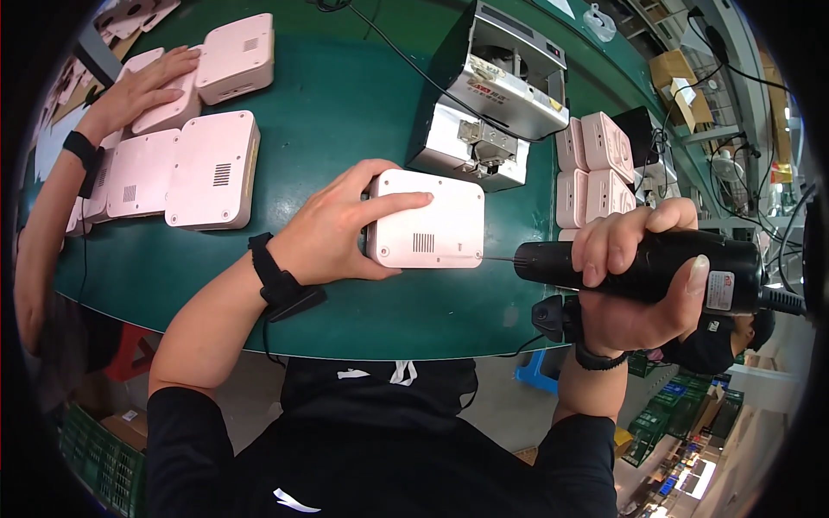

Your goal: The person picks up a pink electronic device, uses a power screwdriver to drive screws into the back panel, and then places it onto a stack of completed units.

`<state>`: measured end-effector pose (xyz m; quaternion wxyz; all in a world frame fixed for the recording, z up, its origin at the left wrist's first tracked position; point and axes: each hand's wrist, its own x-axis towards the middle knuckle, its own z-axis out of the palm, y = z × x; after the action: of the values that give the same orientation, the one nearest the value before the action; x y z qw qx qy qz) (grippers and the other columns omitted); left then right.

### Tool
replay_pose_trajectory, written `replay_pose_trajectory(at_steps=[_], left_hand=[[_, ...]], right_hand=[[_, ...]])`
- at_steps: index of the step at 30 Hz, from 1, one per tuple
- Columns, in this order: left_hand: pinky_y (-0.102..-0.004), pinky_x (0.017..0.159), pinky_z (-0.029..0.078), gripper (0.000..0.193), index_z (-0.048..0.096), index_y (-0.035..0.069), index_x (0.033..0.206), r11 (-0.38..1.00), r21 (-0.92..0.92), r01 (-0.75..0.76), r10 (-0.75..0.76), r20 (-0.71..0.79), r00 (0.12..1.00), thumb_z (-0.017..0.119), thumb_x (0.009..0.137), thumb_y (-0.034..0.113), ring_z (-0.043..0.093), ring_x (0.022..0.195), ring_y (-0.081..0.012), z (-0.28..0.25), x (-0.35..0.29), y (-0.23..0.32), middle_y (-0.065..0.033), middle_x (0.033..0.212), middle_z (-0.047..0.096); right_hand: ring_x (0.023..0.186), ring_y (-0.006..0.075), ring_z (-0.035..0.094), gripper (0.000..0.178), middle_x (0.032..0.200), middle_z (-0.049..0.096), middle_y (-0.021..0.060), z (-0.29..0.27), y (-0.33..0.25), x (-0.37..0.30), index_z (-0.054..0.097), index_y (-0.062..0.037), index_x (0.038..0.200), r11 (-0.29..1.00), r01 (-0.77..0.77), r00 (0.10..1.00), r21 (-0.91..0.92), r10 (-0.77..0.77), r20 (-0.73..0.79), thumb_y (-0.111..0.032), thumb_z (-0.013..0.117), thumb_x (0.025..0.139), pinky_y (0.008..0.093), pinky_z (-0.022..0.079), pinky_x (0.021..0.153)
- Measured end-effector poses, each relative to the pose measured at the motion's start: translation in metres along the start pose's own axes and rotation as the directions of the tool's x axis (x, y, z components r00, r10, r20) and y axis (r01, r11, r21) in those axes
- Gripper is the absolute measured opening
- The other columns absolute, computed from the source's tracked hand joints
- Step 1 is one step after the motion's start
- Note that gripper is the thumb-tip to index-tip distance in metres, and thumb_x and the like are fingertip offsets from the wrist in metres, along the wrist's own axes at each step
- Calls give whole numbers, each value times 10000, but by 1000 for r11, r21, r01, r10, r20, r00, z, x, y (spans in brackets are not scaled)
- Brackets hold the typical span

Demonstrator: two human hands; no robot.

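In front of me a white plastic box (453, 220) with a small slotted vent and corner screw holes rests on the green table. My left hand (345, 220) grips it from the left, index finger stretched over the top and thumb at the near edge. A black electric screwdriver (639, 263) with a cable lies in the closed fingers of my right hand (643, 281). Its thin bit points left and reaches the box's near right corner; whether the tip sits in a hole I cannot tell.
A screw feeder machine (501, 112) stands beyond the box. White housings are stacked (596, 168) at the right. On the left, similar white boxes (211, 168) lie together, and a co-worker's hand (138, 95) rests on one. A black cable (414, 69) crosses the far table.
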<state>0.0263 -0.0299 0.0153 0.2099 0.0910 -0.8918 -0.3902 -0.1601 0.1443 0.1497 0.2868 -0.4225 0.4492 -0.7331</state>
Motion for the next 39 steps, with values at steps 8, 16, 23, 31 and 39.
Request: replay_pose_trajectory(at_steps=[8, 16, 23, 31, 39], left_hand=[[-376, 928, 506, 778, 619, 221, 1289, 1000, 11, -8, 8, -7, 1000, 872, 559, 128, 575, 1094, -318, 0, 0, 3, -126, 1279, 488], [-377, 932, 502, 772, 624, 217, 1284, 1000, -4, -13, 13, 1, 1000, 874, 559, 132, 575, 1088, -314, 3, 5, -1, -124, 1273, 494], [-376, 935, 501, 773, 621, 219, 1287, 999, 38, -9, 9, -14, 1000, 875, 562, 134, 575, 1085, -313, 2, 1, 1, -122, 1265, 499], [-387, 951, 495, 790, 607, 245, 1298, 1000, 16, -3, 3, -4, 1000, 870, 562, 130, 550, 1130, -324, 2, 2, 0, -123, 1275, 485], [-396, 960, 489, 800, 604, 255, 1300, 1000, -11, 14, -13, 14, 1000, 870, 558, 119, 538, 1144, -331, 2, 5, 0, -127, 1273, 478]], right_hand=[[539, 198, 517, 439, 714, 550, 102, -13, 9, -5, 437, -73, 1051, 999, 8, 1000, 52, -7, -12, -440, 612, 884, 354, 451, 566], [530, 198, 509, 458, 705, 545, 99, -10, 0, -1, 439, -73, 1047, 1000, 11, 1000, -13, -11, -20, -463, 614, 883, 351, 450, 562], [539, 200, 523, 478, 711, 544, 98, -11, 7, -2, 432, -69, 1056, 1000, 7, 1000, 3, -7, -11, -481, 606, 885, 354, 450, 565], [540, 196, 520, 477, 728, 551, 101, -9, 6, -5, 426, -69, 1047, 1000, 8, 1000, 10, -8, -2, -466, 624, 871, 362, 462, 575], [549, 195, 519, 461, 739, 556, 105, -15, 18, -5, 422, -69, 1033, 999, -31, 1000, 34, 30, 7, -421, 660, 854, 362, 466, 577]])
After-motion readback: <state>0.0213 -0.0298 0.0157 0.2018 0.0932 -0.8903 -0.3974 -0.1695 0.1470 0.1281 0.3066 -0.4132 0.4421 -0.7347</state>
